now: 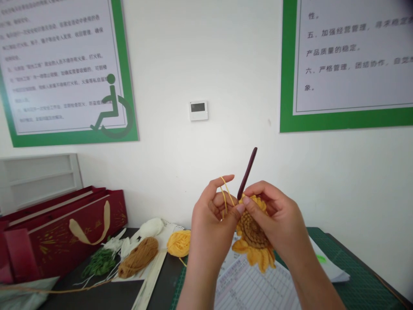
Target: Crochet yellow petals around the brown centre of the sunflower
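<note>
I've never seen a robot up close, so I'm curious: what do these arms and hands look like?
The left hand and right hand are human and ungloved, with no ring visible, though some fingers are partly hidden. No sleeve, watch or cable shows on the left forearm or right forearm.

Free room is lying above my left hand (pixel 209 221) and right hand (pixel 280 215), in front of the wall (pixel 180 159). Dark hook (pixel 248 173) is sticking up between them, tilting right, blocking a straight crossing; yellow strand (pixel 228 190) is looping over my left hand. Lower left, yellow ball (pixel 179 243), brown yarn (pixel 138 257) and red bag (pixel 48 245) are crowding the bench (pixel 112 297).
</note>
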`<move>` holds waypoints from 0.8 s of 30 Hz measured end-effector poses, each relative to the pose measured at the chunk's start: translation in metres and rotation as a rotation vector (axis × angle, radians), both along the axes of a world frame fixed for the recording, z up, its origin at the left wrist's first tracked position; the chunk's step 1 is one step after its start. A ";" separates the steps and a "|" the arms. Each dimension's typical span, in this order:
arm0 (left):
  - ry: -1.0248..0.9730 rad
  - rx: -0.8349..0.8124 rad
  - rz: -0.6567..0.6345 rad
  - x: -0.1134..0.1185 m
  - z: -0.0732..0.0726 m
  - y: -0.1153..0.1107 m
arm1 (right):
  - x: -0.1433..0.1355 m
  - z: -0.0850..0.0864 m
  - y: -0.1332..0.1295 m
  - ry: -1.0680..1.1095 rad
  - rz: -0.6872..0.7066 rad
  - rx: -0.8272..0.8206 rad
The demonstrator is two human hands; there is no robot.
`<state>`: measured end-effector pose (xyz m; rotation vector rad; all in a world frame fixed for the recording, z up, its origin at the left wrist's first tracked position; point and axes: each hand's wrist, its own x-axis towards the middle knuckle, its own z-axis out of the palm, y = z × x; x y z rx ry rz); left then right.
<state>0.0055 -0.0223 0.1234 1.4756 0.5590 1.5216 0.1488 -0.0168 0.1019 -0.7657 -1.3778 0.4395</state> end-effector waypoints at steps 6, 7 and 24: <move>0.024 0.020 0.065 0.002 -0.003 0.003 | 0.006 -0.001 0.002 -0.024 0.092 -0.090; 0.037 0.030 0.081 0.003 -0.004 0.003 | 0.006 -0.001 0.002 -0.035 0.053 -0.063; -0.041 -0.001 0.060 0.005 -0.007 0.008 | 0.023 0.006 0.000 0.126 0.273 -0.254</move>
